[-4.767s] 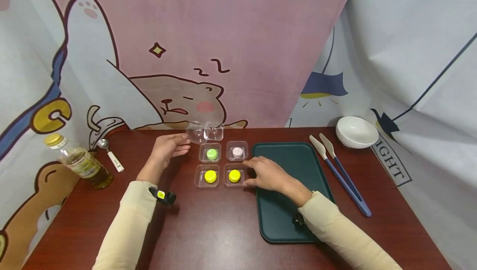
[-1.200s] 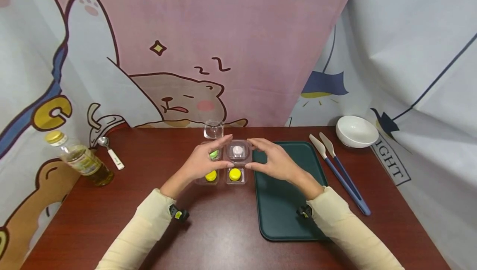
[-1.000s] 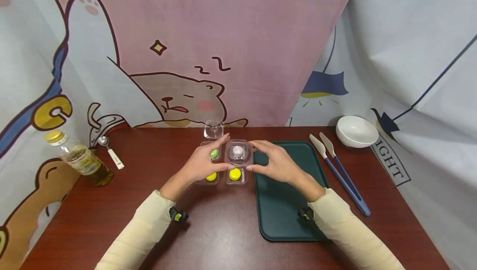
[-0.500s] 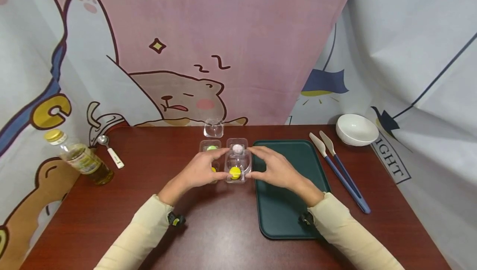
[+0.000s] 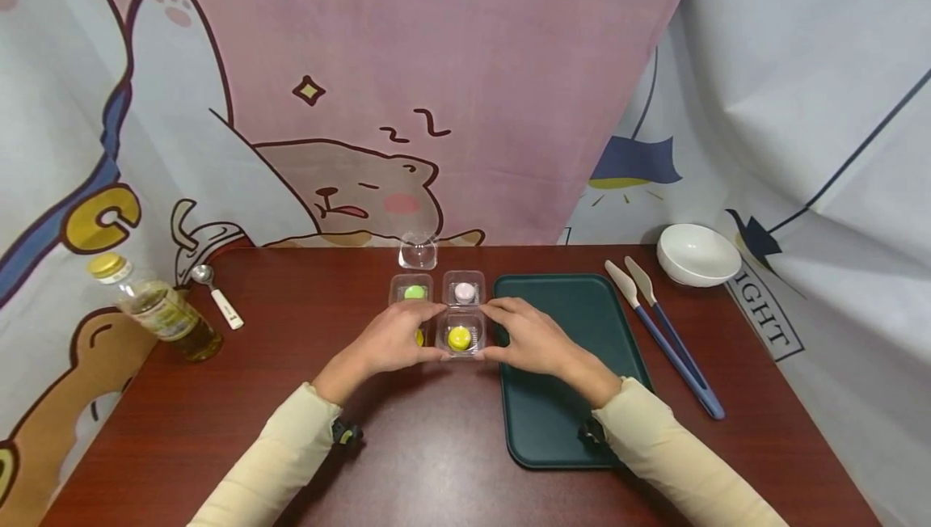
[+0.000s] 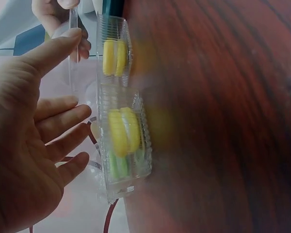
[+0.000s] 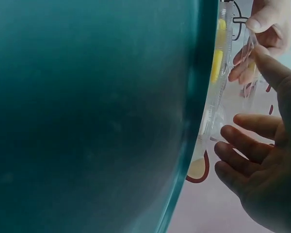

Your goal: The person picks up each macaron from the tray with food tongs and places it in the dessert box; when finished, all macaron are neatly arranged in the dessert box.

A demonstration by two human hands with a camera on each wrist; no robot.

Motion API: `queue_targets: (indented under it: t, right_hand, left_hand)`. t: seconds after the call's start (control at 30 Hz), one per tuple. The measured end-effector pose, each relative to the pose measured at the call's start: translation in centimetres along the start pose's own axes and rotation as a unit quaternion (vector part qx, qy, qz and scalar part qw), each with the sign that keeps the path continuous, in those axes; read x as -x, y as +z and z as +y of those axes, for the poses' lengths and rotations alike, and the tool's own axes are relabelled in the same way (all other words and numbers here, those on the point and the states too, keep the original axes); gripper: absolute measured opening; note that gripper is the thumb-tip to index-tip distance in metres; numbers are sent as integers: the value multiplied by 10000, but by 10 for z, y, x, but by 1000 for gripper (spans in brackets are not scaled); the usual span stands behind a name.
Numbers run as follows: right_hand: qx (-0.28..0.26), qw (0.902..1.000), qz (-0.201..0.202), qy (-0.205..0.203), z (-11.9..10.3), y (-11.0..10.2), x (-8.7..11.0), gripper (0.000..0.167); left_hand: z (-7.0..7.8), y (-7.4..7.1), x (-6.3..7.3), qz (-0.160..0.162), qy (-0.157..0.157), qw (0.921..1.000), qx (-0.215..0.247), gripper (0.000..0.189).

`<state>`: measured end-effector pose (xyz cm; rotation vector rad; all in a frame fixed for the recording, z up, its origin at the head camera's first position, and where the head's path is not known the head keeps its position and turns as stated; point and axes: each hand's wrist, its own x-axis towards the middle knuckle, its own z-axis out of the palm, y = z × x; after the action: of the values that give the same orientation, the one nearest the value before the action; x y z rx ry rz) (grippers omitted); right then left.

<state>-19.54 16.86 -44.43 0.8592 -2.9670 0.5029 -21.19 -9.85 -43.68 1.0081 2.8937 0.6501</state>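
Between them my left hand (image 5: 389,337) and right hand (image 5: 534,337) hold a clear plastic lid (image 6: 73,63) by opposite sides, thumbs at the near edge. It hovers close over the front right clear box, which holds a yellow macaron (image 5: 459,339). In the left wrist view a gap shows between lid and box (image 6: 99,73). My left hand partly hides the front left box with another yellow macaron (image 5: 419,337). Behind stand clear boxes with a green macaron (image 5: 414,292) and a pale pink macaron (image 5: 464,293).
Another clear lid (image 5: 418,254) stands at the table's back edge. A dark green tray (image 5: 575,430) lies under my right forearm, with blue-handled tongs (image 5: 672,349) and a white bowl (image 5: 698,256) beyond. An oil bottle (image 5: 163,317) and a measuring spoon (image 5: 218,298) are at left.
The left hand took one of two lids from the back, and the right hand joined it. Both carried the lid from over the pink macaron's box towards me and lowered it over the front right box.
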Motion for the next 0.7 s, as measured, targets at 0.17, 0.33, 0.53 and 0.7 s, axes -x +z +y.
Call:
queue_targets:
  t: [0.17, 0.33, 0.53, 0.7]
  right_hand:
    - [53, 10000, -59, 5, -3, 2, -1, 80]
    - [46, 9999, -158, 44, -4, 4, -1, 79]
    - [107, 9996, -244, 20, -3, 6, -4, 80]
    - [136, 9995, -265, -53, -2, 5, -6, 79]
  left_hand:
    - [-2, 0, -1, -58, -30, 9997, -216, 78]
    - [-4, 3, -1, -143, 27, 9988, -465, 77]
    - [-2, 3, -3, -240, -73, 9987, -437, 76]
    - [-2, 3, -7, -341, -184, 9983, -436, 76]
